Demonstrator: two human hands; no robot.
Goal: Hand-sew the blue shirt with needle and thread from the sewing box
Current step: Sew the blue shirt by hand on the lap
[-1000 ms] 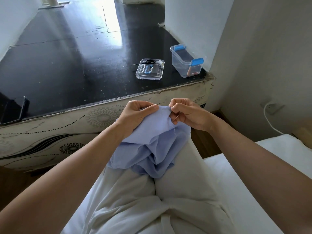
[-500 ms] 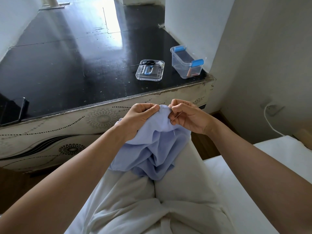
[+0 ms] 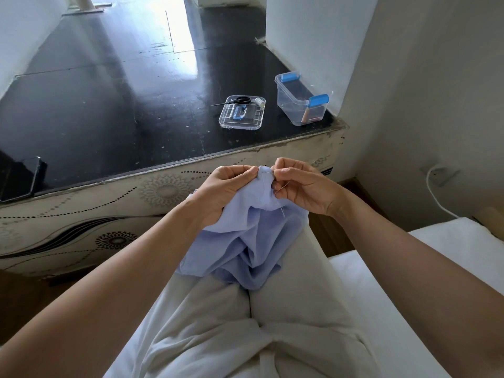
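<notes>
The black worktop [image 3: 109, 110] carries a clear lid [image 3: 245, 122] near its front edge, with a clear box [image 3: 291, 105] just beside it at the right corner. Scissors [image 3: 240, 100] and a white spool [image 3: 260, 101] lie on the lid's far end. A phone [image 3: 20, 178] lies at the left front edge.

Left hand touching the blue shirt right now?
Touching. Head view: the left hand grips the blue shirt, its fingers curled round a bunched fold of fabric.

bare forearms [image 3: 128, 271]; loose white creased trousers [image 3: 218, 336]
</notes>
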